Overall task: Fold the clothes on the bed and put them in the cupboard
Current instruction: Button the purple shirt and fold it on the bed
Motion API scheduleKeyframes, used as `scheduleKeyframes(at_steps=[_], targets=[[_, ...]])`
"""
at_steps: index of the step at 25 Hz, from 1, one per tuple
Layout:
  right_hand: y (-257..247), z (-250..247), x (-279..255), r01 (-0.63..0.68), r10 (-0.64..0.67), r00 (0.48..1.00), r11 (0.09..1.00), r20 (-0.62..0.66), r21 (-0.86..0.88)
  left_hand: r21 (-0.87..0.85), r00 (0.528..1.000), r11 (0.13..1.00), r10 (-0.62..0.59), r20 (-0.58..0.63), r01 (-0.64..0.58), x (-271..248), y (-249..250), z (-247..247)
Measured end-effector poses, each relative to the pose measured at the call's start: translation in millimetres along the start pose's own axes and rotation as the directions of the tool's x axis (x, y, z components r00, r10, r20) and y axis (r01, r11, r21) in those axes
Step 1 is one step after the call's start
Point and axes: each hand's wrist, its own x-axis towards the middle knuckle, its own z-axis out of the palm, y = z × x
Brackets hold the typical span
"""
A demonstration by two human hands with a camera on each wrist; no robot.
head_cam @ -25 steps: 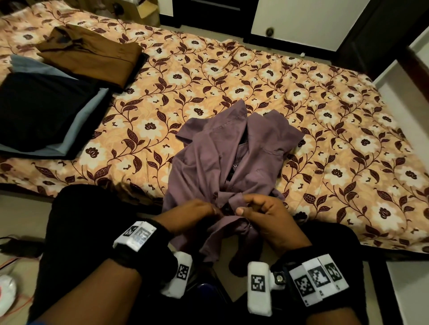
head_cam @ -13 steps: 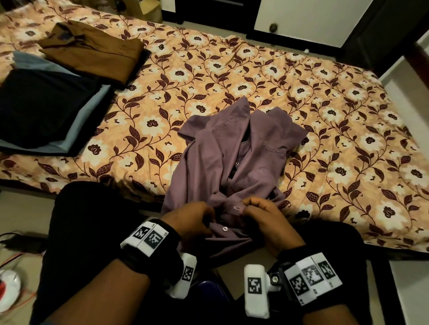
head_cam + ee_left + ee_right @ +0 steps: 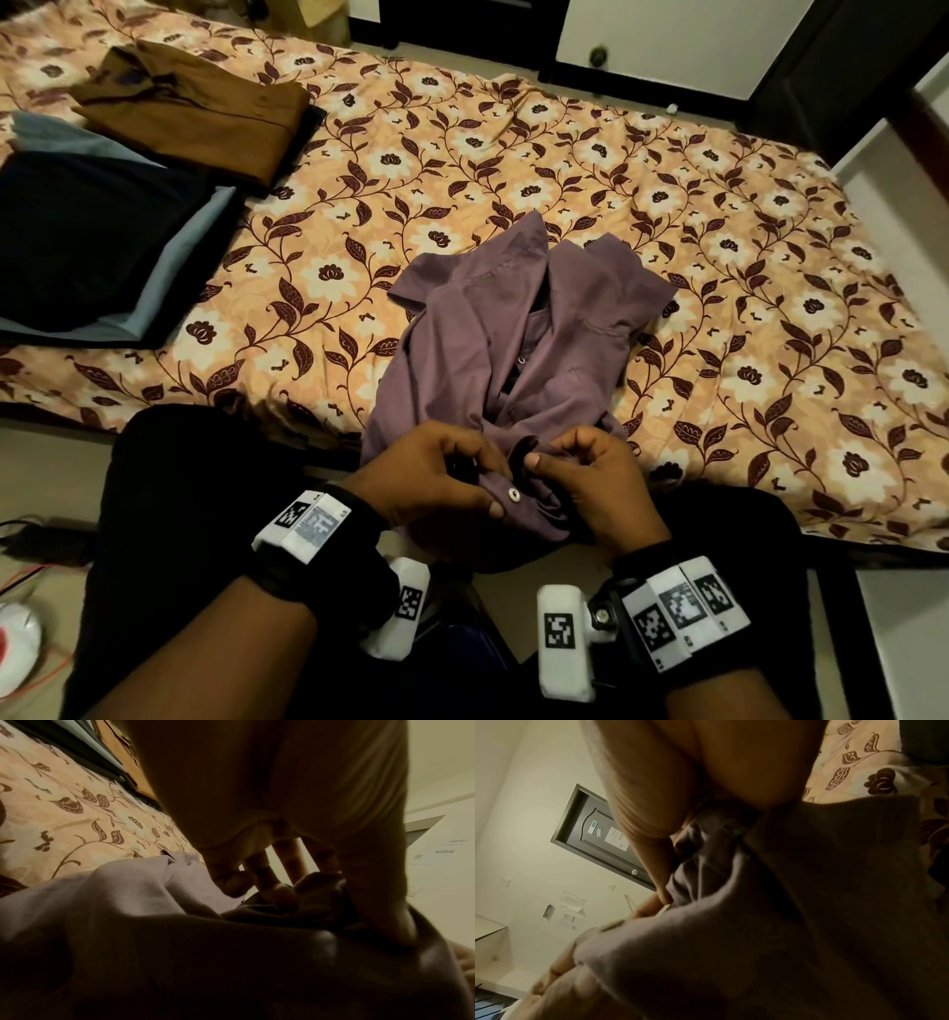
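A crumpled purple shirt (image 3: 518,329) lies on the near edge of the floral bed (image 3: 719,257), its lower hem hanging off toward me. My left hand (image 3: 436,478) pinches the hem strip beside a white button (image 3: 512,494). My right hand (image 3: 585,473) pinches the opposite front edge of the shirt, thumb close to the left hand's fingers. In the left wrist view the purple cloth (image 3: 144,892) bunches under my curled fingers (image 3: 259,874). The right wrist view shows the shirt fabric (image 3: 808,882) gripped under my palm.
A folded brown shirt (image 3: 195,113) and a stack of folded dark and pale blue clothes (image 3: 97,241) lie on the bed's far left. Beyond the bed stands a white cupboard door with a knob (image 3: 597,54). My dark-clad knees are at the bed's edge.
Both hands have stayed at the shirt's lower hem, working along the button strip. A white button now shows between them, and the hem is drawn slightly closer to me.
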Motion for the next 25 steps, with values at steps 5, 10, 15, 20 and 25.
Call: scheduleKeyframes(at_steps=[5, 10, 15, 20, 25], targets=[[-1, -1, -2, -0.029, 0.027, 0.999, 0.995, 0.030, 0.099, -0.063, 0.995, 0.993, -0.095, 0.000, 0.095, 0, 0, 0], [-3, -2, -5, -0.168, 0.110, 0.964, 0.957, 0.240, 0.237, 0.004, 0.994, 0.999, -0.032, -0.100, 0.033, 2, -8, -1], [-9, 5, -8, -0.032, 0.007, 0.986, 0.989, 0.169, 0.145, 0.002, 0.996, 1.000, 0.006, -0.084, -0.006, 2, -7, 1], [-8, 9, -9, 0.095, -0.107, 0.988, 0.989, 0.108, 0.116, 0.032, 0.993, 0.999, -0.001, -0.114, 0.005, 2, -11, -1], [-7, 10, -10, 0.022, -0.055, 0.978, 0.986, 0.201, 0.163, 0.161, 0.991, 0.987, -0.009, -0.130, 0.030, 3, -15, -2]])
